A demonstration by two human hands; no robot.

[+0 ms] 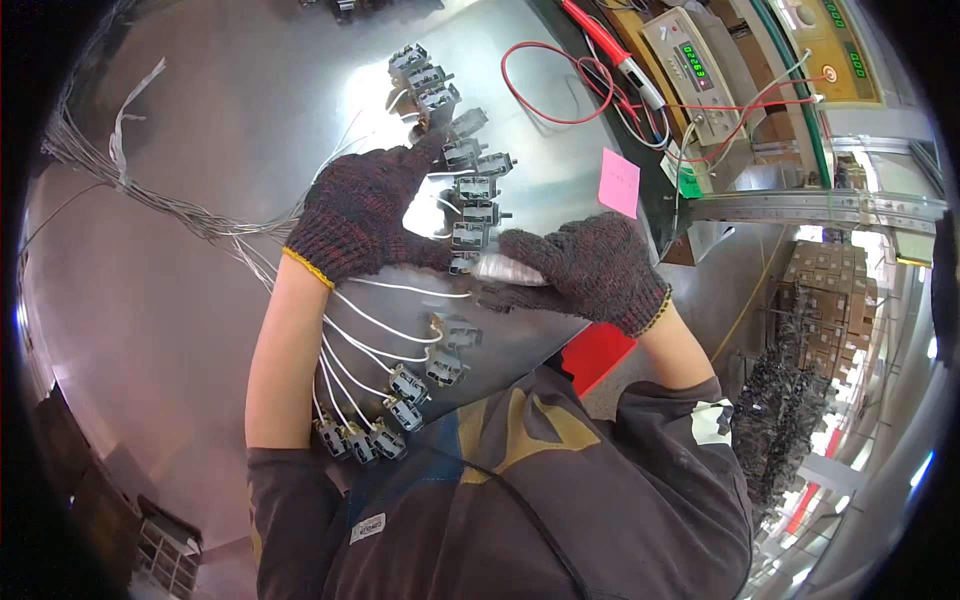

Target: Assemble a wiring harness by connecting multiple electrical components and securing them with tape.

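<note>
My dark shirt [440,540] fills the lower centre, and mid-frame the row of grey modules [477,188] runs vertically, its lower end between my left hand [362,215], fingers wide, and right hand [600,272], whose grip I cannot tell.

A pink note [619,183] lies beyond and right of the grip. A meter [690,75] sits farther out, boxes [830,272] well right.
</note>
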